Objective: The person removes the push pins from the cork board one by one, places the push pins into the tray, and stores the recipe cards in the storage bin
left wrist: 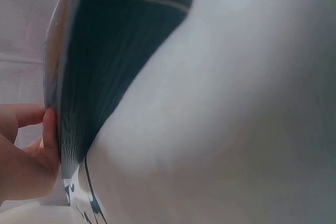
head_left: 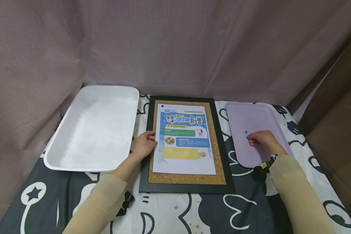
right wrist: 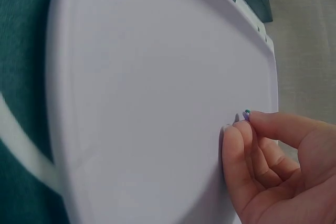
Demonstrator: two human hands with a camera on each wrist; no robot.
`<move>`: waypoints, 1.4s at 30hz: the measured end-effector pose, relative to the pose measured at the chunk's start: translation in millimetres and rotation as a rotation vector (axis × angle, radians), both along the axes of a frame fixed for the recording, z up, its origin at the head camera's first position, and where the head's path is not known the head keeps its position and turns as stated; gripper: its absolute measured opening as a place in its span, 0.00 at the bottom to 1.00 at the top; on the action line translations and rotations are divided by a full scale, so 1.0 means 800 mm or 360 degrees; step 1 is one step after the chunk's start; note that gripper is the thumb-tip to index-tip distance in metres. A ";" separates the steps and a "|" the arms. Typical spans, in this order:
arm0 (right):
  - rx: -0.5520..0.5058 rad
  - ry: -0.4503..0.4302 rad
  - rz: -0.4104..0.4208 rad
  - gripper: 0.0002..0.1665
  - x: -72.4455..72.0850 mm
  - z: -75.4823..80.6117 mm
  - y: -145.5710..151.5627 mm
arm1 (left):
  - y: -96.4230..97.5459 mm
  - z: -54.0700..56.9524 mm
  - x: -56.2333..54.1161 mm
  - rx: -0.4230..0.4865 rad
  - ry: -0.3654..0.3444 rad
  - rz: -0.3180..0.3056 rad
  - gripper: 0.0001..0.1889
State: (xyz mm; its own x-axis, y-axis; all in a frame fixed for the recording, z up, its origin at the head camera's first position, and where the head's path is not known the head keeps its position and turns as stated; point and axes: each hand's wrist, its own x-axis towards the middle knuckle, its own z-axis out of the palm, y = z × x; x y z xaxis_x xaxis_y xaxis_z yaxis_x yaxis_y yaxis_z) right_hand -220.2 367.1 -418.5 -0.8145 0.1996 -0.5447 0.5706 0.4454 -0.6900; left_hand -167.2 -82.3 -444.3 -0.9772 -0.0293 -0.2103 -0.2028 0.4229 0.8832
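A black-framed cork board point(head_left: 185, 188) lies in the middle of the table, with a colourful printed sheet point(head_left: 183, 139) on it. A blue pin point(head_left: 162, 105) sits at the sheet's top left corner. My left hand point(head_left: 145, 143) grips the frame's left edge; in the left wrist view the fingers point(left wrist: 50, 129) press against the dark frame side point(left wrist: 105, 66). My right hand point(head_left: 258, 139) rests with curled fingers on a lilac tray point(head_left: 251, 113). One fingertip point(right wrist: 262, 121) lies right by a small green pin point(right wrist: 247, 113) point(head_left: 245, 132). Whether the pin is pinched is unclear.
A large white tray point(head_left: 96, 128) stands left of the board. The table wears a dark cloth with white cartoon outlines point(head_left: 193, 214). Grey curtain point(head_left: 175, 45) closes the back and left, and brown panels point(head_left: 339, 113) stand at the right.
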 end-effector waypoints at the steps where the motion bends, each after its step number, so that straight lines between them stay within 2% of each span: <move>1: 0.0002 0.0004 0.0001 0.11 0.000 0.000 0.000 | 0.000 0.000 0.000 -0.0001 0.0000 0.0000 0.24; 27: 0.0074 0.0017 0.0043 0.15 -0.001 0.003 -0.001 | 0.000 -0.001 -0.001 0.0002 -0.0010 0.0004 0.25; 34: 0.0104 0.0034 0.0018 0.18 -0.009 0.025 -0.002 | 0.000 0.000 -0.002 -0.0006 0.0000 0.0000 0.25; 42: -0.0009 0.0136 0.0025 0.16 -0.032 0.053 -0.028 | 0.001 0.001 0.001 0.0006 -0.0018 0.0005 0.25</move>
